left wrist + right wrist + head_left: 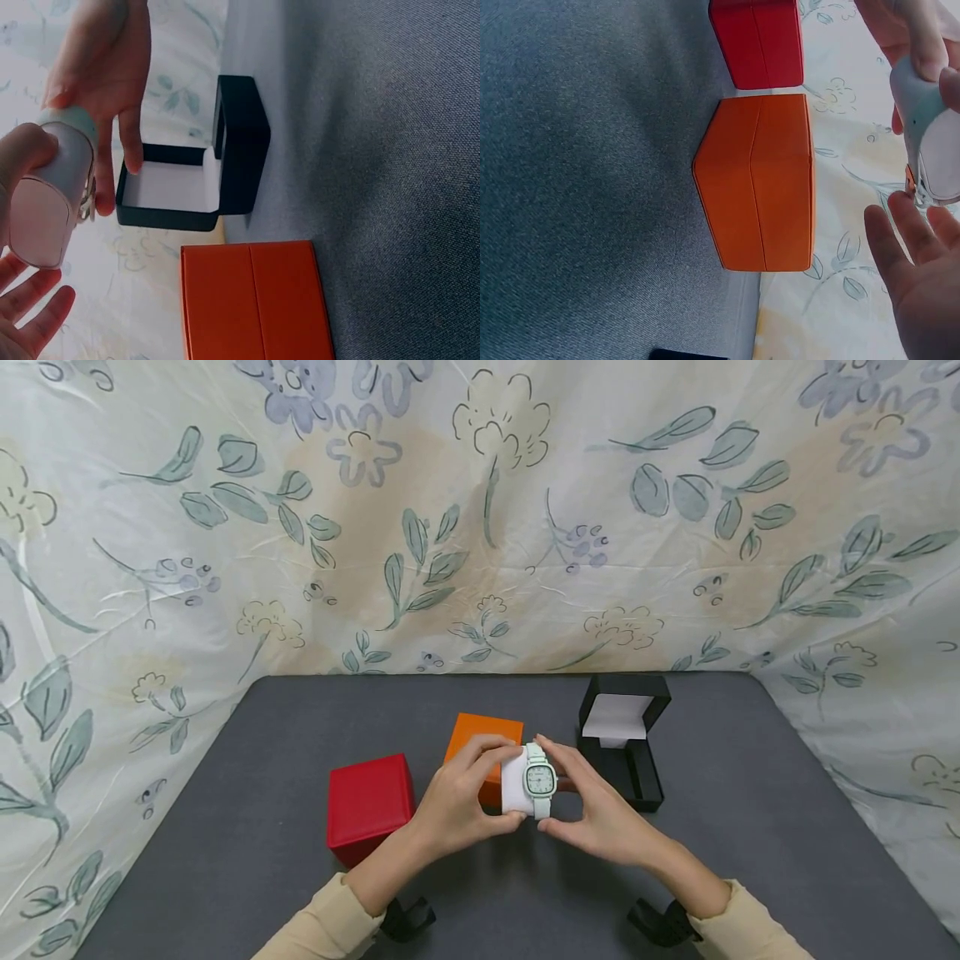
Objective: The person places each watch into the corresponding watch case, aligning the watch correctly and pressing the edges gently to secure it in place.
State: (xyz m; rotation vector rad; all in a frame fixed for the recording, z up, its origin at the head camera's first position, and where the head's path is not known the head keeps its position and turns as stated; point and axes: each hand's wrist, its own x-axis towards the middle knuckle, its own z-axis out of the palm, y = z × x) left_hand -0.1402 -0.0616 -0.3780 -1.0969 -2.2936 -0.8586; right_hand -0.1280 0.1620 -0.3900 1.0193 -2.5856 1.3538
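A white wristwatch (539,779) with a square-cornered dial is wrapped around a white cushion (514,785), held up above the table between both hands. My left hand (463,797) grips the cushion at its left end, thumb on the near side and fingers over the far side. On the other side, my right hand (603,810) pinches the watch's strap, thumb at the near edge and fingertips at the far edge. The left wrist view shows the left thumb (34,150) pressed on the cushion's underside.
Behind the hands sits an orange box (487,727). A red box (371,797) stands to the left, close by the left forearm. At the back right, a black box (648,768) has its lid up, showing a white lining. Floral cloth (420,610) hangs behind the grey table (247,827).
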